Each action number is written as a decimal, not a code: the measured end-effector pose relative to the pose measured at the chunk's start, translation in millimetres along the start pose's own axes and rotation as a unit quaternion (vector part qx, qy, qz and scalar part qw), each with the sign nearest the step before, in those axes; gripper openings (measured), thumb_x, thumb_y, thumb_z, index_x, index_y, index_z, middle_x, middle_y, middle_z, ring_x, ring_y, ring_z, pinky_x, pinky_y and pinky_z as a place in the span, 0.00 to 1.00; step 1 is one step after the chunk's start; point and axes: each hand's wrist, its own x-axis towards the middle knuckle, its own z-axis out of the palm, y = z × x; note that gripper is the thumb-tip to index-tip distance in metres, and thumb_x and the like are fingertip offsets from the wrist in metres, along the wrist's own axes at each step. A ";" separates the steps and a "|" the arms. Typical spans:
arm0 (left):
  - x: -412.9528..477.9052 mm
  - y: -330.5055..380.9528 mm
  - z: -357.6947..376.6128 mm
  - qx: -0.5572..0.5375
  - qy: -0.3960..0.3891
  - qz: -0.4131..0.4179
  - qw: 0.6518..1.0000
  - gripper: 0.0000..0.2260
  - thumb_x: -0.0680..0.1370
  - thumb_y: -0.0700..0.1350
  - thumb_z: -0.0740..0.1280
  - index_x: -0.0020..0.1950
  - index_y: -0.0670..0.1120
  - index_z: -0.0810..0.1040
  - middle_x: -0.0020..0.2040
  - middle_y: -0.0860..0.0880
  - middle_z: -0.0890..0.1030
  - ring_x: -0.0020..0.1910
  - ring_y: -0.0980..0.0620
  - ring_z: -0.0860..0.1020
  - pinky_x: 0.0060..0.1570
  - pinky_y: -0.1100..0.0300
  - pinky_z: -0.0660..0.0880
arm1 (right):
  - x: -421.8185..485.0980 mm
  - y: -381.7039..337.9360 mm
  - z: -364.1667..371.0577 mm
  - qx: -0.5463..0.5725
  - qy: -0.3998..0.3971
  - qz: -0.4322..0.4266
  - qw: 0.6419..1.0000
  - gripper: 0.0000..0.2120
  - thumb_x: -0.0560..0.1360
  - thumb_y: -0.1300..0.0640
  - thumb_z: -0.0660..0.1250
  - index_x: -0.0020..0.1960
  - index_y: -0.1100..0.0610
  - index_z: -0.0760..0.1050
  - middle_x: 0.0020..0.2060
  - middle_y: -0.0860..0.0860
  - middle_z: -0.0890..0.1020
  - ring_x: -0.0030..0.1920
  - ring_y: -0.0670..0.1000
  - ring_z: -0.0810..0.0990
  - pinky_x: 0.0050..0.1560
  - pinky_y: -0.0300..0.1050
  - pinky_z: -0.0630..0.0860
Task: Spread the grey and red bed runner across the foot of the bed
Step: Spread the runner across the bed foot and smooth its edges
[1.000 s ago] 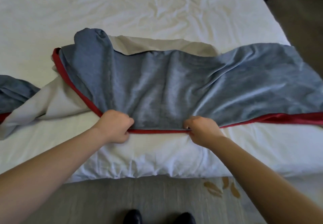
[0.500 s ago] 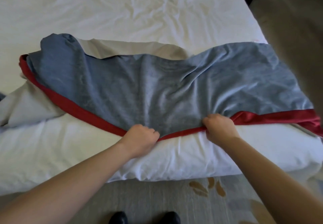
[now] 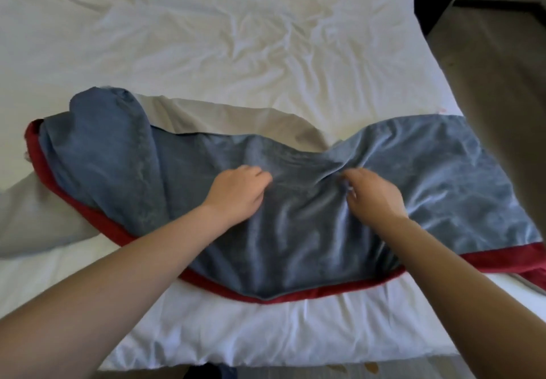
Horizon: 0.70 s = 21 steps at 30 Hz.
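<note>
Two hands, your left hand (image 3: 236,195) and right hand (image 3: 375,197), grip one bed runner (image 3: 295,245) mid-length on the bed (image 3: 206,39).

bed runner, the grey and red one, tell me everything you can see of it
The grey and red bed runner is a soft, plush-looking grey-blue cloth with a red border along its near edge and left end and a pale lining showing where its far edge is turned over. It lies rumpled across the foot of the white bed, bunched at the left, flatter at the right. The left hand and right hand grip folds at its middle.
</note>
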 end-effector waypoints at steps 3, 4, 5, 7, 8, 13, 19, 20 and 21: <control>47.8 -25.2 -1.6 0.031 0.012 -0.024 0.999 0.12 0.74 0.42 0.63 0.58 0.47 0.74 0.52 0.47 0.76 0.52 0.44 0.75 0.40 0.51 0.72 | 45.5 -8.9 -6.8 0.048 0.076 0.028 0.996 0.21 0.76 0.62 0.57 0.66 0.48 0.66 0.55 0.51 0.78 0.47 0.58 0.79 0.36 0.48 0.74; 61.1 -33.6 -0.9 0.043 0.003 -0.031 0.999 0.14 0.74 0.41 0.63 0.59 0.47 0.73 0.53 0.46 0.76 0.52 0.44 0.75 0.42 0.51 0.72 | 60.3 -12.8 -7.8 0.043 0.069 0.028 0.996 0.21 0.76 0.62 0.56 0.66 0.47 0.66 0.52 0.50 0.78 0.44 0.58 0.79 0.35 0.48 0.74; 72.7 -42.2 0.4 0.056 -0.011 -0.036 0.998 0.15 0.73 0.41 0.64 0.60 0.47 0.73 0.54 0.46 0.75 0.53 0.44 0.75 0.44 0.51 0.71 | 74.0 -15.8 -7.9 0.023 0.049 0.024 0.998 0.19 0.76 0.62 0.56 0.64 0.46 0.67 0.50 0.50 0.78 0.42 0.58 0.79 0.35 0.47 0.74; 91.1 -59.8 4.4 0.084 -0.048 -0.034 0.995 0.14 0.73 0.43 0.66 0.59 0.47 0.73 0.55 0.46 0.74 0.55 0.44 0.74 0.48 0.52 0.70 | 97.6 -18.5 -6.1 -0.038 0.007 0.022 0.999 0.12 0.77 0.60 0.57 0.56 0.49 0.73 0.47 0.51 0.78 0.42 0.57 0.78 0.36 0.47 0.74; 97.8 -68.4 7.0 0.100 -0.068 -0.026 0.992 0.14 0.74 0.46 0.66 0.58 0.47 0.73 0.56 0.46 0.74 0.57 0.44 0.73 0.50 0.52 0.70 | 106.3 -18.2 -5.3 -0.063 -0.007 0.020 0.998 0.09 0.77 0.58 0.58 0.53 0.51 0.75 0.46 0.52 0.77 0.44 0.57 0.78 0.36 0.46 0.73; 114.0 -98.8 25.2 0.100 -0.096 0.049 0.989 0.11 0.78 0.52 0.62 0.55 0.47 0.77 0.55 0.48 0.77 0.57 0.44 0.75 0.51 0.53 0.69 | 126.8 1.0 3.9 -0.060 -0.082 -0.045 0.994 0.06 0.74 0.57 0.59 0.48 0.50 0.73 0.45 0.49 0.74 0.49 0.53 0.75 0.38 0.46 0.70; 134.2 -120.3 32.5 -0.001 -0.013 0.066 0.998 0.08 0.80 0.49 0.59 0.47 0.48 0.75 0.41 0.47 0.81 0.39 0.42 0.79 0.33 0.56 0.65 | 141.8 47.7 8.3 -0.104 -0.114 -0.076 0.985 0.14 0.72 0.60 0.59 0.51 0.44 0.73 0.49 0.43 0.75 0.54 0.48 0.72 0.43 0.42 0.65; 139.6 -122.5 31.2 -0.003 -0.010 0.061 0.998 0.08 0.80 0.49 0.59 0.47 0.47 0.75 0.39 0.46 0.81 0.37 0.41 0.78 0.32 0.57 0.64 | 149.0 51.2 8.0 -0.107 -0.118 -0.073 0.985 0.14 0.71 0.60 0.59 0.51 0.44 0.73 0.49 0.44 0.75 0.55 0.49 0.72 0.43 0.43 0.65; 145.1 -123.6 30.0 -0.006 -0.009 0.055 0.998 0.08 0.80 0.49 0.59 0.48 0.47 0.75 0.38 0.46 0.81 0.36 0.41 0.78 0.32 0.57 0.64 | 157.0 53.7 7.2 -0.108 -0.114 -0.066 0.985 0.13 0.71 0.60 0.59 0.50 0.45 0.73 0.49 0.45 0.75 0.54 0.51 0.73 0.42 0.43 0.65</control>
